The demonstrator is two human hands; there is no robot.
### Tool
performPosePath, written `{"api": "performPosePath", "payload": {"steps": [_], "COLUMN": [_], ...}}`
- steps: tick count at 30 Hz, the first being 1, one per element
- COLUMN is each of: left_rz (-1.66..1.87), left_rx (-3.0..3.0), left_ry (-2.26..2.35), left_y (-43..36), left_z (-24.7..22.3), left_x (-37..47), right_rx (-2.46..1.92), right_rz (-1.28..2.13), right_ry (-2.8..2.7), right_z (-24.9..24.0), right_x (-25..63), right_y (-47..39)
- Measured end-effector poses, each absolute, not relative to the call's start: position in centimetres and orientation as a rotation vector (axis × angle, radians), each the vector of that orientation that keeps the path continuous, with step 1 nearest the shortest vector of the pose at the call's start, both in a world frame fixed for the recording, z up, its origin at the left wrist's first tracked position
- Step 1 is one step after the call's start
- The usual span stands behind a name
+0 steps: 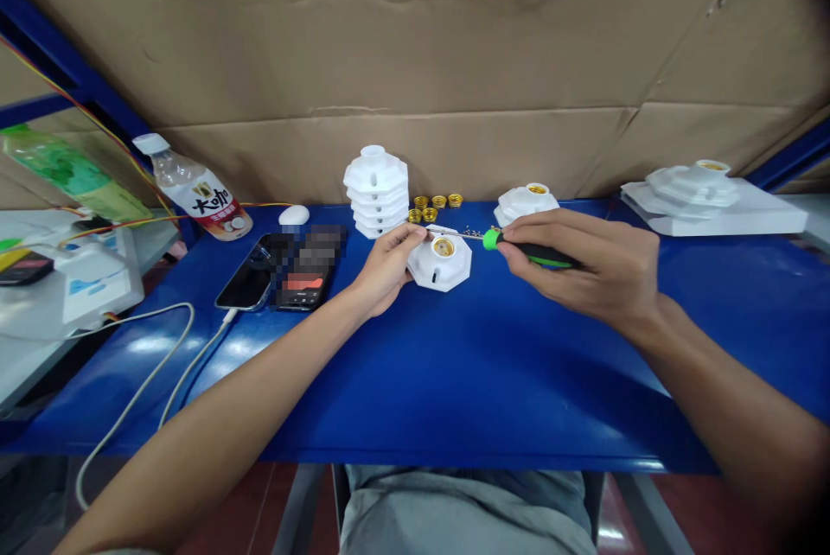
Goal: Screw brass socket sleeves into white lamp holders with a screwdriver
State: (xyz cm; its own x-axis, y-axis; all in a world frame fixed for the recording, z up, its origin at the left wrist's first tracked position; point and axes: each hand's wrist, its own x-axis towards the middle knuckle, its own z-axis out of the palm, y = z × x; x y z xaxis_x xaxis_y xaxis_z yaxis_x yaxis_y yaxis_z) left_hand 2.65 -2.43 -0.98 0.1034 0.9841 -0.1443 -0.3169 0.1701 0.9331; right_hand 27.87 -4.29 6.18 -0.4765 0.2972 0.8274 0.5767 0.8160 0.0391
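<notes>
A white octagonal lamp holder [456, 270] with a brass-coloured threaded socket in its centre sits on the blue table. My left hand [387, 265] is closed at its left edge, with some fingers tucked partly out of sight. Thumb and forefinger of that hand meet at the tip of a screwdriver; whether a screw is between them is too small to tell. The screwdriver [548, 256], with a black and green handle, lies almost level above the lamp holder. My right hand [590, 265] grips its handle, shaft pointing left.
Behind stand a stack of white lamp holder bodies [376, 183], several brass sockets [439, 202], small screws [473, 232] and finished-looking lamp holders [528, 202]. More lie at right [687, 188]. Leftward are two phones [245, 271], a cable [188, 365] and a bottle [194, 188].
</notes>
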Motion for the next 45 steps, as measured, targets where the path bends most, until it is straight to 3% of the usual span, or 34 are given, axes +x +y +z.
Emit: {"api": "performPosePath", "payload": {"steps": [38,45], "left_rz": [1.161,1.159], "left_rx": [0.822,0.913], "left_ry": [0.809,0.822], "left_y": [-2.0,-2.2], "left_z": [-1.5,-1.1], "left_x": [2.1,2.0], "right_rx": [-0.592,-0.829], "right_rz": [-0.01,0.18], "right_ry": [-2.073,-1.943], "right_z": [6.7,6.8], "right_x": [28.9,28.7], "right_y": [-3.5,-3.4]}}
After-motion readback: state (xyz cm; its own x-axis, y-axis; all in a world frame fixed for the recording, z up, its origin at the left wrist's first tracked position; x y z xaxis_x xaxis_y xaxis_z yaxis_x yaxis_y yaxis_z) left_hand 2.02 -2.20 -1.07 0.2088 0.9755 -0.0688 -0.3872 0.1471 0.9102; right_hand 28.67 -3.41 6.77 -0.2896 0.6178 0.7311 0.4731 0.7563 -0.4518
